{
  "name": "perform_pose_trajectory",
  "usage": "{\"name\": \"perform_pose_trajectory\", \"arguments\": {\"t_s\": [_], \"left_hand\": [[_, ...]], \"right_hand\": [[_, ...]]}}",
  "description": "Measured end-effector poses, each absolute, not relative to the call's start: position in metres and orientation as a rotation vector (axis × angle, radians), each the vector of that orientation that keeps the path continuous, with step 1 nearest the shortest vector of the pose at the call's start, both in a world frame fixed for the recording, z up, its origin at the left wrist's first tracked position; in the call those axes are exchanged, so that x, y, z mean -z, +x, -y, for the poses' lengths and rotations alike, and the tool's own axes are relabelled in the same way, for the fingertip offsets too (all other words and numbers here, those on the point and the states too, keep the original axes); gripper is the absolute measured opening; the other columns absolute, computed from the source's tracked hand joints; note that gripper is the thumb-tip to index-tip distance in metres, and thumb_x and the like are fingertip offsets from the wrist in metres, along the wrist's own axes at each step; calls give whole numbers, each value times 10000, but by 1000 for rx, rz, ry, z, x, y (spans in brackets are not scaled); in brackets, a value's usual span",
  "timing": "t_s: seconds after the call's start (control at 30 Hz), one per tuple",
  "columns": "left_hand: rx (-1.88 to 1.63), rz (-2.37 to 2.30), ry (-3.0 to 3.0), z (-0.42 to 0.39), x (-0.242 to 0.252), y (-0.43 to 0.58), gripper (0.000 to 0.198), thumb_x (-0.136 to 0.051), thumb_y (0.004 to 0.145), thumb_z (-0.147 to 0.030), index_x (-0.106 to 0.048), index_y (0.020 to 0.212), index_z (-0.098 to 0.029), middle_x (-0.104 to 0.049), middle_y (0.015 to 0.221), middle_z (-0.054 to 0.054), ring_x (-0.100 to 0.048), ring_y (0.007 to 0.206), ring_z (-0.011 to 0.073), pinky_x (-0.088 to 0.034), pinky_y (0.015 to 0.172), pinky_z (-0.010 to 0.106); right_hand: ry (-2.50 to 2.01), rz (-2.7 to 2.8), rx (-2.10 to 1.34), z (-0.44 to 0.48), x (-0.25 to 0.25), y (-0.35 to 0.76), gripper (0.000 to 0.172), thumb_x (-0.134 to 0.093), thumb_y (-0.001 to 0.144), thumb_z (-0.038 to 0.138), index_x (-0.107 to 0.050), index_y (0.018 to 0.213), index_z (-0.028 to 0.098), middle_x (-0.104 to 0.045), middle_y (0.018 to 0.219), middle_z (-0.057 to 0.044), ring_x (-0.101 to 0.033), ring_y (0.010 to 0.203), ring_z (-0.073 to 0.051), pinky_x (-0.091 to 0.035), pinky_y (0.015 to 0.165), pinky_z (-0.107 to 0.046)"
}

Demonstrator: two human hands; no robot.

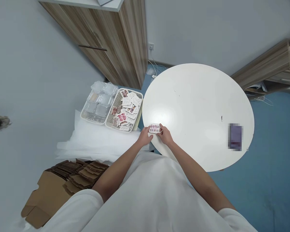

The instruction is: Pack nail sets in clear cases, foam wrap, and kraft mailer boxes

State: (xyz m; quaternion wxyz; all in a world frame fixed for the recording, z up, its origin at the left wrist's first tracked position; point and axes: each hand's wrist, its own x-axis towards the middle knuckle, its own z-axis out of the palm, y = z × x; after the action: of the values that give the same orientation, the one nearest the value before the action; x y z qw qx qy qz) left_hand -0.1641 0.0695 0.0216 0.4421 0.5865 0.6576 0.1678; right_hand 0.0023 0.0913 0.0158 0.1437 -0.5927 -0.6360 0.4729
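Observation:
Between my two hands is a small white card with two rows of shiny pink-purple oval pieces (154,128), held face up near the table's left edge. My left hand (145,137) pinches the card's left side. At its right side, the thumb and fingers of my right hand (165,135) are closed on the card. Left of my hands stands a white perforated basket (107,121), holding a loose pile of similar cards (130,111). Some of these show red or dark oval pieces and others their printed backs.
A round white table (198,96) lies before me, with a blurred purple object (235,137) on its right. Clear plastic boxes (98,100) fill another bin at left. White sheets (91,138) and folded brown cardboard (53,190) are below. A wooden cabinet (132,42) stands behind.

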Motion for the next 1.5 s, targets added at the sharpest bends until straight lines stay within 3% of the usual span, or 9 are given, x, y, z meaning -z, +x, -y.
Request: {"name": "perform_pose_trajectory", "arguments": {"t_s": [0.23, 0.53, 0.67, 0.8, 1.0, 1.5], "left_hand": [[-368, -1722, 1476, -88, -10, -170, 610, -535, 675, -186, -353, 1257, -155, -411, 1134, 124, -376, 1129, 275, -320, 955, 420], [-296, -1749, 1594, -92, -10, -169, 659, -501, 698, -211, -263, 1306, -118, -386, 1164, 153, -356, 1125, 309, -329, 922, 451], [-311, -1734, 1772, -82, -16, -175, 614, -453, 733, -207, -260, 1312, -140, -388, 1255, 149, -349, 1152, 308, -331, 902, 448], [-283, -1670, 1950, -73, -20, -180, 520, -432, 749, -206, -351, 1261, -165, -385, 1324, 117, -303, 1228, 281, -253, 967, 437], [-195, -1635, 2052, -73, -18, -184, 500, -417, 795, -310, -367, 1272, -168, -338, 1377, 124, -225, 1287, 295, -213, 976, 462], [-92, -1654, 2096, -110, -19, -192, 567, -361, 836, -420, -298, 1328, -146, -283, 1405, 134, -118, 1324, 299, -208, 980, 466]], "right_hand": [[-1829, 2004, -1242, -109, -11, -17, 573, -479, 767, 215, -295, 1308, 188, -521, 937, -57, -512, 794, -170, -436, 681, -287], [-1962, 2206, -1044, -115, -16, -30, 582, -426, 803, 214, -215, 1344, 172, -488, 1080, -115, -512, 816, -204, -400, 582, -288], [-1823, 2312, -833, -106, -18, -25, 530, -436, 807, 239, -295, 1315, 178, -470, 1148, -130, -447, 1004, -248, -397, 752, -337], [-1670, 2466, -692, -94, -21, -19, 439, -447, 811, 365, -435, 1220, 206, -376, 1318, -117, -305, 1191, -285, -277, 909, -418], [-1677, 2585, -655, -94, -23, -24, 480, -421, 815, 390, -404, 1255, 197, -314, 1384, -128, -213, 1267, -296, -204, 929, -459], [-1712, 2639, -619, -126, -22, -37, 510, -343, 849, 389, -334, 1306, 162, -292, 1402, -130, -170, 1299, -289, -162, 968, -494]]}}
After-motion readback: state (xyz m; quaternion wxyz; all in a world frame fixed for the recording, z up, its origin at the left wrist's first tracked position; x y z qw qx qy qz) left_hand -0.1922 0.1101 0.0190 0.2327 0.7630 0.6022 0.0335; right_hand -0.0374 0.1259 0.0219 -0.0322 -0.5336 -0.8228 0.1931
